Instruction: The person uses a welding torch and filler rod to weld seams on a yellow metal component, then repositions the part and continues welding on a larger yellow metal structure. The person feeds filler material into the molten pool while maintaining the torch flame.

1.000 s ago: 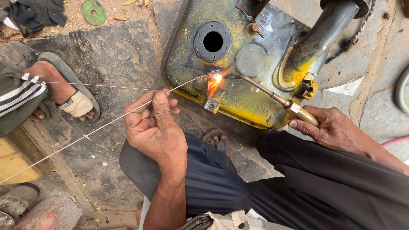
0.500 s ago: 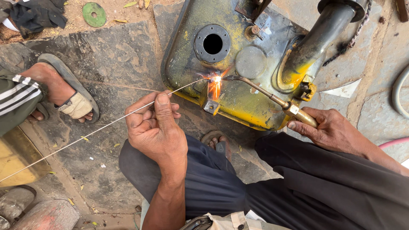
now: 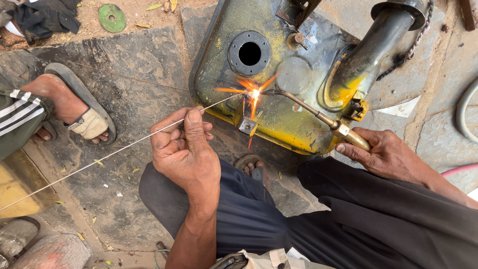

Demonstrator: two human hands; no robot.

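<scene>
two hands are at work over a yellow metal tank [image 3: 279, 107] that lies on the stone floor [image 3: 124, 99] in front of the crouching person. the left hand [image 3: 184, 149] pinches a long thin filler rod [image 3: 99, 162] between thumb and fingers, and the rod runs from far out at the lower left up to the bright flame point [image 3: 255, 93] on the tank's face. the right hand [image 3: 383, 154] is closed around the brass handle of a gas torch [image 3: 318, 115], whose curved neck reaches left so that its tip meets the rod's end at that same glowing spot, beside the round black flanged opening [image 3: 250, 53]. sparks and orange streaks spread from the spot, and a small metal bracket [image 3: 246, 123] stands just below it on the tank's lower edge. judged from this, the heating and filling is in full swing at one small place: rod and flame are both on the joint, and much of the rod's length is unused. how much of the seam is already filled cannot be told, since the glare hides the metal around it and the paint there is scorched and patchy. the black filler pipe [image 3: 371, 47] at the tank's right end is untouched by either hand. another person's sandalled foot [image 3: 69, 107] rests on the floor well to the left, apart from the work, and a green disc [image 3: 111, 17] lies on the dirt beyond.
</scene>
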